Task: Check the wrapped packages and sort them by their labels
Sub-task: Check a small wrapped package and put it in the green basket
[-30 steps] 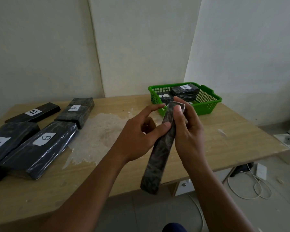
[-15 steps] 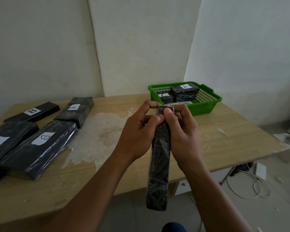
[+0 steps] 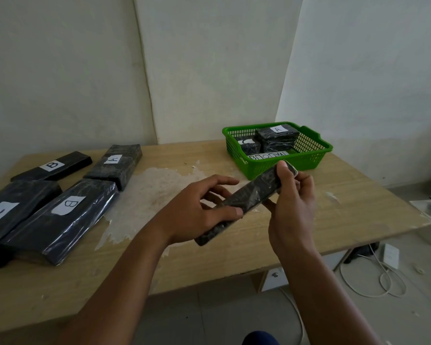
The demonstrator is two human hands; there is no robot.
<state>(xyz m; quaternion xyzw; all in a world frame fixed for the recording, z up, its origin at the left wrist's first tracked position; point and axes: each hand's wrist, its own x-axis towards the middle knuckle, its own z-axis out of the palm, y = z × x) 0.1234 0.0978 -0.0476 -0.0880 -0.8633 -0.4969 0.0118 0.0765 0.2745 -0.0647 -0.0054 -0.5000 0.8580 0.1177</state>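
Note:
I hold a long, narrow black wrapped package (image 3: 253, 195) over the table, slanting from lower left to upper right. My left hand (image 3: 199, 210) grips its lower half, thumb on top. My right hand (image 3: 291, 207) pinches its upper end; no label shows on the side facing me. On the table's left lie several sorted packages: a thin one labelled B (image 3: 52, 165), one labelled A (image 3: 115, 163), a large one labelled B (image 3: 60, 215) and one labelled C (image 3: 8, 210). The green basket (image 3: 311, 155) at the back right holds packages labelled A (image 3: 276, 135) and C (image 3: 249, 145).
The wooden table (image 3: 346, 220) has a worn pale patch (image 3: 154, 192) in its middle. White cables (image 3: 373, 282) and an adapter lie on the floor at the right, below the table edge. Walls close off the back.
The package has swung from hanging upright in front of me to a slant over the table. My left hand slid down from its top end to its lower half.

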